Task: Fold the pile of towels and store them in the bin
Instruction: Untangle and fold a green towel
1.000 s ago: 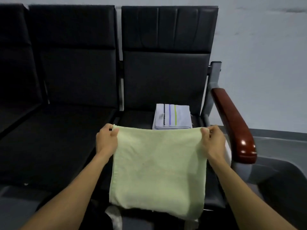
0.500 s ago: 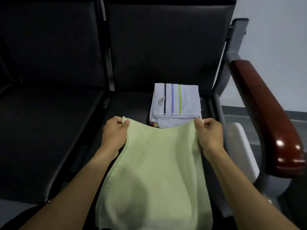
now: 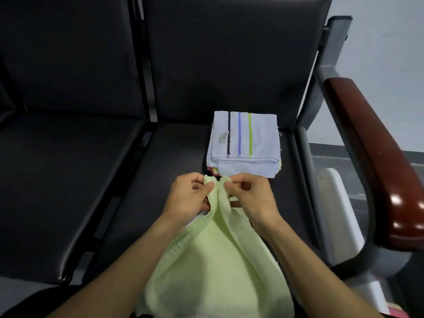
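A light green towel (image 3: 213, 267) hangs down toward me over the front of the black seat. My left hand (image 3: 188, 196) and my right hand (image 3: 250, 198) each pinch one top corner, and the two corners meet between my thumbs. The cloth bulges in a loose fold below them. Just beyond my hands a stack of folded towels (image 3: 244, 143) rests on the seat, topped by a white one with black, blue and green stripes. No bin can be made out for certain.
Black padded seats (image 3: 68, 180) run side by side with tall backrests. A reddish-brown wooden armrest (image 3: 376, 161) on a grey metal frame stands at the right. A white object (image 3: 337, 212) sits below the armrest beside the seat.
My hands have come together, bringing the two top corners of the green towel into contact. Before, they held the towel spread wide. The view has tilted down and closer.
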The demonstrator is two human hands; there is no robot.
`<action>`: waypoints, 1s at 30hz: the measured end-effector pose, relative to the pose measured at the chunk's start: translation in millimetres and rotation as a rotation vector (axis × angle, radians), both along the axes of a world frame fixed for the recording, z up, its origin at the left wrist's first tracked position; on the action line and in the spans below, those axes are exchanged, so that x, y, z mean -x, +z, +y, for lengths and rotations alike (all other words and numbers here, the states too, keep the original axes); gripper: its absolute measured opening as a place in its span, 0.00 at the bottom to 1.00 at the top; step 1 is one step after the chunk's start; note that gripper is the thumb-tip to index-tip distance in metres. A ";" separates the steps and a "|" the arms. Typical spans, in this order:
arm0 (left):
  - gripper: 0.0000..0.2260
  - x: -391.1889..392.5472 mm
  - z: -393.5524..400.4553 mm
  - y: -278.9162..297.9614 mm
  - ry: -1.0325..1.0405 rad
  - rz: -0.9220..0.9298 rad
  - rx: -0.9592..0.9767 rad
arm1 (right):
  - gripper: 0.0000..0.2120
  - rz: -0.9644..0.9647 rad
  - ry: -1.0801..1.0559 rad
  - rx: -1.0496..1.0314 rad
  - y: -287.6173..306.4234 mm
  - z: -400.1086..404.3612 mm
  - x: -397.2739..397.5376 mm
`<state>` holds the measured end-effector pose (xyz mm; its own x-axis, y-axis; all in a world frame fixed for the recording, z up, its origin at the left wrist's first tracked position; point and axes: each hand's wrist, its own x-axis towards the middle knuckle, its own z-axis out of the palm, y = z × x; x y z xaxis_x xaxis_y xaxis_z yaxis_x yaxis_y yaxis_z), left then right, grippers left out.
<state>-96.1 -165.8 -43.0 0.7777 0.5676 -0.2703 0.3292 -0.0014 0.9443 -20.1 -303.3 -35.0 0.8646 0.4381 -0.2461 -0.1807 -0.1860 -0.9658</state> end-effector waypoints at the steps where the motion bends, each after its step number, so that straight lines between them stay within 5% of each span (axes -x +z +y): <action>1: 0.06 0.2 -1.8 0.3 -0.005 -0.002 0.000 | 0.03 -0.012 0.012 0.004 0.2 1.2 2.1; 12: 0.05 1.0 -7.0 2.8 -0.012 -0.012 -0.049 | 0.02 -0.116 0.047 0.024 -0.4 4.0 9.5; 16: 0.13 4.0 -8.2 9.2 -0.022 -0.062 -0.001 | 0.08 -0.140 0.124 0.063 -0.4 1.9 8.8; 23: 0.09 13.7 -4.5 2.0 -0.155 0.074 -0.333 | 0.16 -0.345 0.178 0.332 -7.5 -9.9 -1.9; 30: 0.12 18.1 -4.0 0.6 -0.210 0.082 -0.386 | 0.20 -0.515 0.377 0.458 -9.3 -8.2 8.4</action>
